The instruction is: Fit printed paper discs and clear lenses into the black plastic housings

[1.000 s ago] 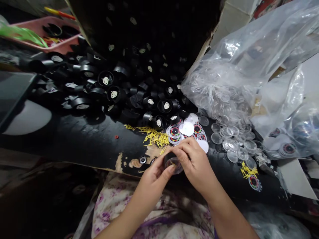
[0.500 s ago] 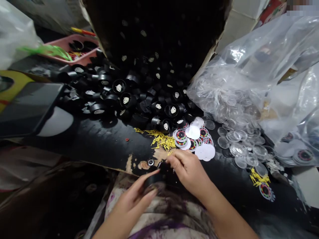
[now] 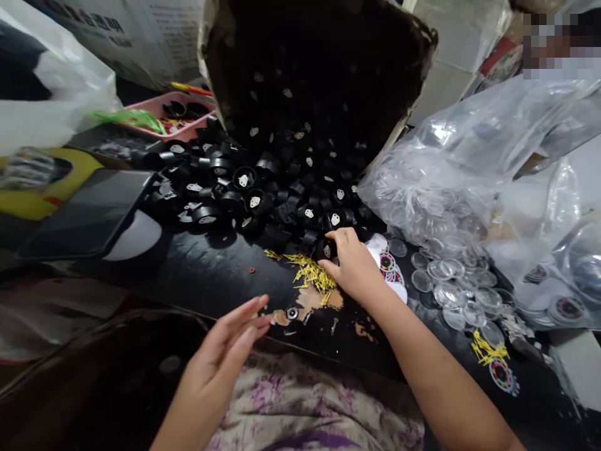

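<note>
My right hand [image 3: 353, 266] reaches forward over the black board [image 3: 197, 275] and its fingers close round a black round casing [image 3: 325, 248] at the front edge of a large heap of black casings [image 3: 263, 181]. My left hand [image 3: 224, 347] hovers near the board's front edge with fingers stretched out and nothing in it. A small pile of yellow pins [image 3: 310, 274] lies just left of my right hand. Printed colourful discs [image 3: 390, 269] lie under and right of that hand.
A torn cardboard box [image 3: 319, 69] spills the black casings. Clear plastic bags [image 3: 469, 163] with transparent lenses [image 3: 451, 282] fill the right. A pink tray [image 3: 162, 116] stands at the back left, a dark flat tablet [image 3: 89, 213] on the left. More yellow pins [image 3: 486, 347] lie at the right.
My hands have parted: the black piece held between them is gone from my left hand. My right hand moved forward to the heap and closed on a casing. The view tilted up.
</note>
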Demonstrator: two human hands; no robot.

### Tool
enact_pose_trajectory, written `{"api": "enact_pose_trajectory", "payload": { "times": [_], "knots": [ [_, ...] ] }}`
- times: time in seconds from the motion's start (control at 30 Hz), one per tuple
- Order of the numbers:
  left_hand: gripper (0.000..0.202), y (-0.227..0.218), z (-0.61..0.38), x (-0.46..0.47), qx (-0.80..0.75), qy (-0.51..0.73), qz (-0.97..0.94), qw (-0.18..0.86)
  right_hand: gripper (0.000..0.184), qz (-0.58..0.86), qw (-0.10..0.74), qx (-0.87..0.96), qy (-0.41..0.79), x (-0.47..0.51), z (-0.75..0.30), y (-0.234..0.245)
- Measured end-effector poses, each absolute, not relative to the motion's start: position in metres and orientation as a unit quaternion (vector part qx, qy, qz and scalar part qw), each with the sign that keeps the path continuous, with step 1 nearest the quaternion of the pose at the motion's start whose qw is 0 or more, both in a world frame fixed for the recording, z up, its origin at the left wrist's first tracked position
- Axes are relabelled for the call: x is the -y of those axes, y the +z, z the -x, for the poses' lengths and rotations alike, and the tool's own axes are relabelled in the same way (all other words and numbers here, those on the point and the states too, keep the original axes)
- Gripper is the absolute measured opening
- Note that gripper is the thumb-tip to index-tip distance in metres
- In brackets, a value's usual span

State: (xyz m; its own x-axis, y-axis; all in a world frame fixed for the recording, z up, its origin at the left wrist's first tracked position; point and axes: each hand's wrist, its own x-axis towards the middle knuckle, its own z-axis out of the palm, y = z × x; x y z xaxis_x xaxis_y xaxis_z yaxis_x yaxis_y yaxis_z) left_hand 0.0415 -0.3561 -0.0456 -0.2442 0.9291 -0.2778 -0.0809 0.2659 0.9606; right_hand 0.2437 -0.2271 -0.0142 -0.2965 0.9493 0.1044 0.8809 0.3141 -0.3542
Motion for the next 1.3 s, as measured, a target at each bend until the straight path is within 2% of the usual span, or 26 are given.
{"api": "enact_pose_trajectory", "payload": {
  "times": [0.13,0.23,0.33,0.4,0.47,0.57,0.63,0.9,1.07,1.2,1.3],
  "knots": [
    [0.04,-0.044,-0.079,0.339,-0.513,0.518,-0.315,0.607,0.048,0.588,0.243,0.745,0.202,0.268,-0.24,-0.01],
    [0.044,-0.051,-0.093,0.335,-0.489,0.506,-0.266,0.659,0.044,0.574,0.227,0.752,0.231,0.303,-0.23,-0.008],
    [0.039,-0.054,-0.096,0.334,-0.481,0.497,-0.179,0.7,0.045,0.532,0.202,0.783,0.251,0.317,-0.236,-0.003],
    [0.034,-0.052,-0.095,0.332,-0.461,0.507,-0.126,0.718,0.039,0.521,0.205,0.784,0.268,0.31,-0.254,-0.002],
    [0.029,-0.048,-0.094,0.33,-0.445,0.512,-0.071,0.731,0.032,0.577,0.206,0.76,0.217,0.293,-0.275,-0.006],
    [0.024,-0.04,-0.094,0.328,-0.446,0.498,0.007,0.744,0.036,0.69,0.133,0.706,0.088,0.265,-0.302,-0.018],
    [0.024,-0.037,-0.095,0.329,-0.444,0.491,0.034,0.749,0.037,0.709,0.109,0.693,0.075,0.255,-0.312,-0.026],
    [0.043,-0.036,-0.105,0.325,-0.356,0.481,0.006,0.801,0.015,0.64,0.307,0.679,0.185,0.284,-0.301,-0.02],
    [0.043,-0.032,-0.119,0.319,-0.337,0.518,-0.007,0.786,0.011,0.539,0.31,0.731,0.282,0.313,-0.27,-0.015],
    [0.037,-0.027,-0.121,0.321,-0.336,0.524,-0.001,0.782,0.013,0.548,0.348,0.661,0.377,0.312,-0.269,-0.02],
    [0.038,-0.03,-0.119,0.323,-0.341,0.517,-0.003,0.785,0.017,0.585,0.346,0.603,0.417,0.308,-0.274,-0.022]
  ]
}}
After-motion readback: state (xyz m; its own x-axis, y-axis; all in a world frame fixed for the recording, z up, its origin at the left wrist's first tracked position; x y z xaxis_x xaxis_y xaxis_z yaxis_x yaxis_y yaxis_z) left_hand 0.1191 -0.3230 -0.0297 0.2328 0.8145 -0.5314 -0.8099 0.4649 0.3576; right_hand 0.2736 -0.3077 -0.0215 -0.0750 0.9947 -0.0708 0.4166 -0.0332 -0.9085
